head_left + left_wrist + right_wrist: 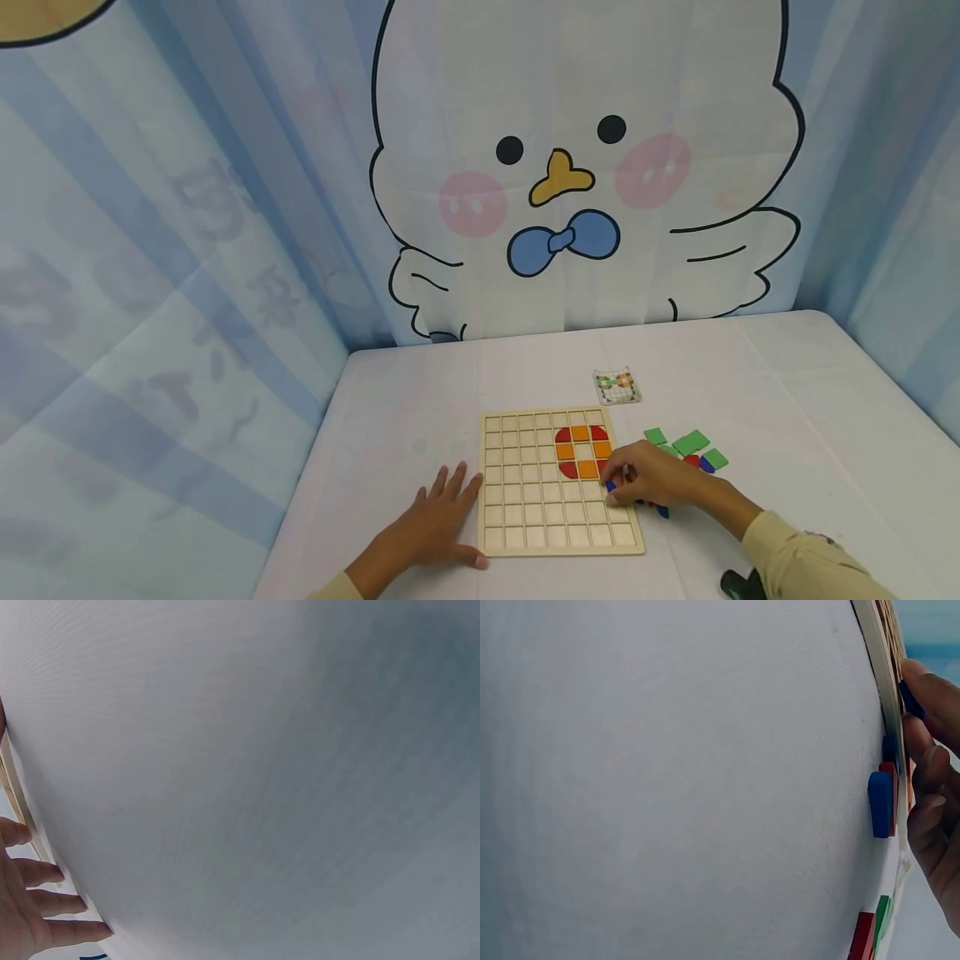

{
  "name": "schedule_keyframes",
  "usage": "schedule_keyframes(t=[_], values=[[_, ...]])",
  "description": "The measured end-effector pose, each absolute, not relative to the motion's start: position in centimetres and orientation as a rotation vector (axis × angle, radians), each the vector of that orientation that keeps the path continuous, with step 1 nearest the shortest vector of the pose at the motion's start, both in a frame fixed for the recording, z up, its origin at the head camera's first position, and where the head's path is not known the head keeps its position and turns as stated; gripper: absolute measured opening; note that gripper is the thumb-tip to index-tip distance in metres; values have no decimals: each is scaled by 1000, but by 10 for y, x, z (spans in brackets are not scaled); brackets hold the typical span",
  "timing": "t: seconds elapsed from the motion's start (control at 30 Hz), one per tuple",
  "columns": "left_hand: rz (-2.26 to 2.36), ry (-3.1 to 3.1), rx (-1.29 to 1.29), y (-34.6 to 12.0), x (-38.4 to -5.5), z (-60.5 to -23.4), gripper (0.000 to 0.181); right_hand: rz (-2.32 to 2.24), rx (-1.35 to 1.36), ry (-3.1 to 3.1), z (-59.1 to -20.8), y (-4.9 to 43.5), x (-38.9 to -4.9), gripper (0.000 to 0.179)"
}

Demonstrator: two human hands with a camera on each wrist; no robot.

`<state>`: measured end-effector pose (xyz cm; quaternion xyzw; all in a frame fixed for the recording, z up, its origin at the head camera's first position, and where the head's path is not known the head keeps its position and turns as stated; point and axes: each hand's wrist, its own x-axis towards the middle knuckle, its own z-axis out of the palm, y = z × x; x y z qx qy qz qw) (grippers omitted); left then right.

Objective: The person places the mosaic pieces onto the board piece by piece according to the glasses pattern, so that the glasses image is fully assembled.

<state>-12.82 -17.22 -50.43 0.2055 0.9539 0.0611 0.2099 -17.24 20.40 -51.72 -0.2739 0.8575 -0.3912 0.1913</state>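
A wooden grid board point(517, 500) lies flat on the white table. Orange squares point(580, 433) and red rounded corner pieces point(567, 470) form a ring in its upper right cells. At the board's right edge my right hand point(652, 473) pinches a small blue piece point(910, 699) between thumb and fingertip, over the frame. My left hand point(438, 521) rests with fingers spread on the table, its index fingertip and thumb at the board's left edge. In the left wrist view its fingers point(60, 902) are straight and hold nothing.
Loose green pieces point(691, 442) lie right of the board with red and blue ones, partly behind the right hand. A small pattern card point(617, 387) lies beyond the board. A black object point(741, 583) sits by the right sleeve. Printed curtains surround the table.
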Motion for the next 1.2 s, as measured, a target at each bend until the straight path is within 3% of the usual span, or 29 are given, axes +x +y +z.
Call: schedule_keyframes(t=[0.27, 0.67, 1.2], values=[[158, 2652, 584, -173, -128, -505, 118, -1079, -779, 2419, -513, 206, -172, 27], [156, 2651, 583, -172, -128, -504, 118, -1041, -699, 2390, -508, 210, -175, 14], [169, 2653, 594, -173, -127, -502, 118, -1022, -740, 2436, -506, 207, -177, 11]])
